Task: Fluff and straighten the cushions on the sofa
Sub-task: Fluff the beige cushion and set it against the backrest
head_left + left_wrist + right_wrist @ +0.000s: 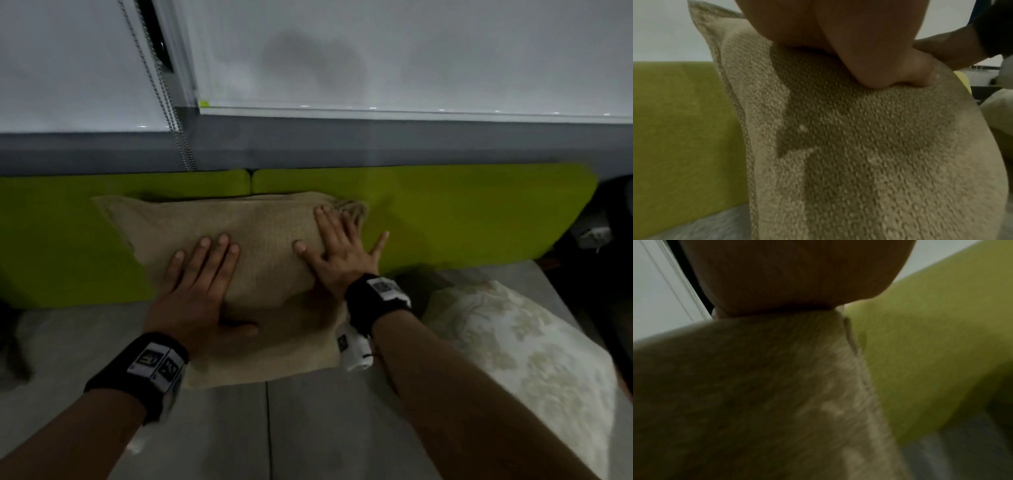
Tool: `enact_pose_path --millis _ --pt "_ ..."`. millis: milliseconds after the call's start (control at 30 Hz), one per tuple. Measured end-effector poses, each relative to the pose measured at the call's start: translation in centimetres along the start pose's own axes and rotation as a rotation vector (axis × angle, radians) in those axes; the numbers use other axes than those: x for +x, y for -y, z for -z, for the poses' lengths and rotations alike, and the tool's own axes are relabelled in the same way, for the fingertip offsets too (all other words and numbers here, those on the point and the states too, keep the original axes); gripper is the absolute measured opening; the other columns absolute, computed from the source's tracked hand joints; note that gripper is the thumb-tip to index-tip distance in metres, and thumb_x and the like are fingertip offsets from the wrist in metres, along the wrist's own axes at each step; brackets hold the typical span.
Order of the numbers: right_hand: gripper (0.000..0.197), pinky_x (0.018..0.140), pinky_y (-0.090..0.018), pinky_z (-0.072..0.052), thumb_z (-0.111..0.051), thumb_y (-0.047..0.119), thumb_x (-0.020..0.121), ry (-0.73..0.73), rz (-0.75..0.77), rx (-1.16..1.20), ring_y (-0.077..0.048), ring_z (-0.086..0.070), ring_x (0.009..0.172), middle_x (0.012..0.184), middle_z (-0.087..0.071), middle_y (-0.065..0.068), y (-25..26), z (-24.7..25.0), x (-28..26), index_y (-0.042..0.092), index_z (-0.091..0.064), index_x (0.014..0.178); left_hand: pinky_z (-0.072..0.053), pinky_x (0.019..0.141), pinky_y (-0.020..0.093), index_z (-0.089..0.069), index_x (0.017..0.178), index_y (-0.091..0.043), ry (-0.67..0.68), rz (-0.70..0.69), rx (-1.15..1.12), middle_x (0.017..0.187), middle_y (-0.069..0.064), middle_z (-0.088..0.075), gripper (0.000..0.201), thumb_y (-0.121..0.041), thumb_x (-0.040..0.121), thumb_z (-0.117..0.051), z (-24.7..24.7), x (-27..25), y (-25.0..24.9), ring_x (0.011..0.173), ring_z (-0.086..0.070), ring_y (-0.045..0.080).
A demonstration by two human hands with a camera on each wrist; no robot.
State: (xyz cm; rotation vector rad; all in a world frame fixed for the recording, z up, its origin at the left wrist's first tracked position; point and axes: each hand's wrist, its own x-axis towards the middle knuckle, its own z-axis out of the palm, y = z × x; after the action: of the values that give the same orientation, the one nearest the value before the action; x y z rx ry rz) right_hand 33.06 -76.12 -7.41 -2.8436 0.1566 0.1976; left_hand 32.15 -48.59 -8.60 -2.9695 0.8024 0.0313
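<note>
Beige cushion [260, 240], nubby weave, vs green sofa back [462, 209], L hand [195, 287] & R hand [339, 250] pressing flat, fingers [222, 253] splayed wide

I can read no words, brands or numbers from here. The only markings are black-and-white coded tags on the left wristband [156, 365] and on the right wristband [383, 286], too blurred for me to make out any characters.
</note>
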Motion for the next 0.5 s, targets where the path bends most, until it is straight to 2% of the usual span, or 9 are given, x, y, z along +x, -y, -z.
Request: enact_pose_path --millis 67,133,200,233,300,400,433,500 --pt "0.081 0.112 -0.072 0.025 -0.013 0.091 0.087 0.062 -0.130 0.067 -0.020 0.025 0.156 0.169 0.022 0.016 -2.2 1.2 0.4 0.057 0.010 0.157 -0.012 0.123 0.056 -0.016 0.161 -0.014 0.001 0.015 -0.012 0.168 0.009 -0.016 0.133 -0.101 0.061 -0.028 -0.1 0.0 -0.3 0.154 -0.017 0.029" --pt "0.079 0.120 -0.065 0.014 -0.024 0.082 0.094 -0.077 -0.239 0.284 -0.021 0.015 0.158 0.172 0.013 0.010 -4.3 1.7 -0.7 0.048 0.001 0.161 -0.011 0.123 0.057 -0.018 0.160 -0.013 -0.009 0.024 -0.024 0.168 0.010 -0.016 0.132 -0.100 0.062 -0.029 -0.3 -0.3 -0.4 0.154 -0.017 0.029" --pt "0.080 0.127 -0.055 -0.007 -0.037 0.072 0.098 -0.262 -0.345 0.721 -0.024 -0.007 0.160 0.174 -0.008 0.001 -5.9 1.6 -2.6 0.035 -0.010 0.164 -0.011 0.123 0.059 -0.018 0.160 -0.012 -0.015 0.028 -0.027 0.167 0.012 -0.016 0.131 -0.099 0.064 -0.029 -0.4 -0.5 -0.4 0.154 -0.017 0.031" --pt "0.079 0.127 -0.053 -0.018 -0.043 0.068 0.099 -0.283 -0.380 0.970 -0.025 -0.020 0.157 0.171 -0.021 -0.002 -6.4 1.4 -3.5 0.032 -0.015 0.164 -0.010 0.123 0.059 -0.017 0.160 -0.011 -0.019 0.027 -0.030 0.167 0.012 -0.016 0.130 -0.099 0.065 -0.028 -0.4 -0.5 -0.4 0.154 -0.017 0.032" --pt "0.071 0.120 -0.052 -0.036 -0.052 0.055 0.101 -0.202 -0.415 1.336 -0.025 -0.043 0.147 0.160 -0.046 -0.003 -6.6 0.9 -4.5 0.031 -0.024 0.162 -0.009 0.123 0.059 -0.015 0.160 -0.011 -0.016 0.027 -0.028 0.168 0.012 -0.014 0.130 -0.099 0.065 -0.028 -0.4 -0.5 -0.6 0.154 -0.016 0.033" --pt "0.058 0.111 -0.046 -0.047 -0.064 0.034 0.100 -0.051 -0.384 1.386 -0.022 -0.057 0.132 0.145 -0.060 -0.002 -5.6 0.8 -3.9 0.027 -0.043 0.154 -0.008 0.123 0.058 -0.012 0.161 -0.012 -0.011 0.035 -0.036 0.168 0.011 -0.012 0.131 -0.098 0.064 -0.031 -0.5 -0.6 -0.7 0.155 -0.014 0.033" --pt "0.049 0.107 -0.043 -0.051 -0.066 0.032 0.100 -0.025 -0.362 1.337 -0.022 -0.060 0.128 0.139 -0.064 -0.001 -5.2 1.0 -3.5 0.025 -0.054 0.147 -0.008 0.123 0.058 -0.012 0.161 -0.012 -0.004 0.035 -0.036 0.168 0.011 -0.011 0.131 -0.098 0.064 -0.031 -0.5 -0.8 -0.7 0.155 -0.014 0.033" --pt "0.016 0.090 -0.031 -0.056 -0.066 0.026 0.100 -0.080 -0.357 1.165 -0.021 -0.067 0.115 0.116 -0.072 0.002 -5.1 1.6 -2.4 0.024 -0.071 0.116 -0.008 0.123 0.058 -0.011 0.161 -0.012 0.009 0.034 -0.031 0.168 0.011 -0.012 0.131 -0.098 0.063 -0.031 -0.4 -1.3 -0.4 0.155 -0.015 0.033"
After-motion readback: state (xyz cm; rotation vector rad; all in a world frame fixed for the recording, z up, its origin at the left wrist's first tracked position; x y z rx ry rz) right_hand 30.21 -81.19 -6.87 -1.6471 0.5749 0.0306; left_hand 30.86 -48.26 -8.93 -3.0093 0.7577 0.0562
